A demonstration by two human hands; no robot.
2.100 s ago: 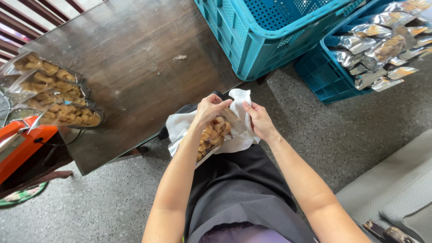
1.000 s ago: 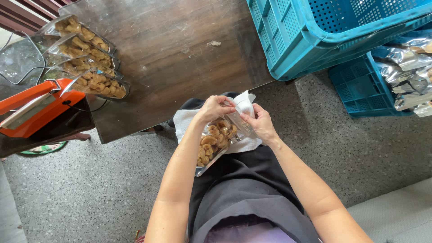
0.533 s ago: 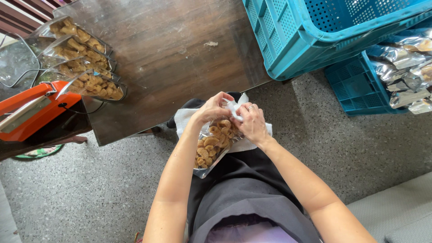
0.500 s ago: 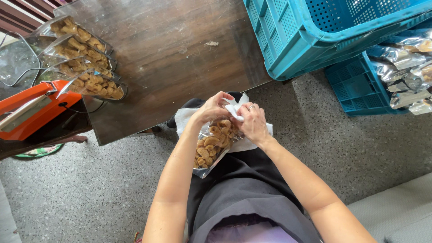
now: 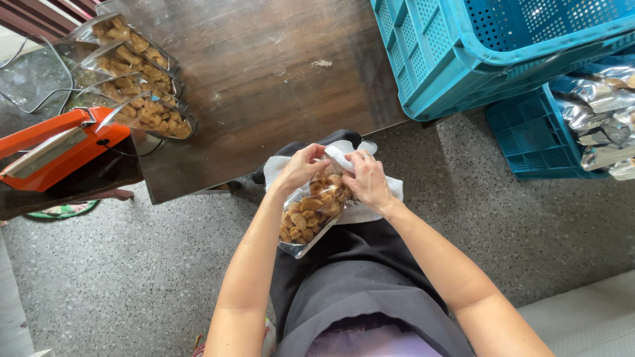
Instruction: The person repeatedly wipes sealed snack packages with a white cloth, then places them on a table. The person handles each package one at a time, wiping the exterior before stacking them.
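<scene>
Head view: left hand (image 5: pixel 301 168) and right hand (image 5: pixel 366 182) pinch the snack bag (image 5: pixel 309 215) top, apparently with a white cloth (image 5: pixel 344 157).

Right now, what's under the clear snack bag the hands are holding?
A white cloth lies under the clear snack bag, spread over the person's lap. The left hand and right hand cover the bag's top; what lies beneath the cloth's middle is hidden.

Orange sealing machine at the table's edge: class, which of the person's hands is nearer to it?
Left. The left hand grips the snack bag on the side toward the orange sealing machine; the right hand is on the bag's far side.
</scene>
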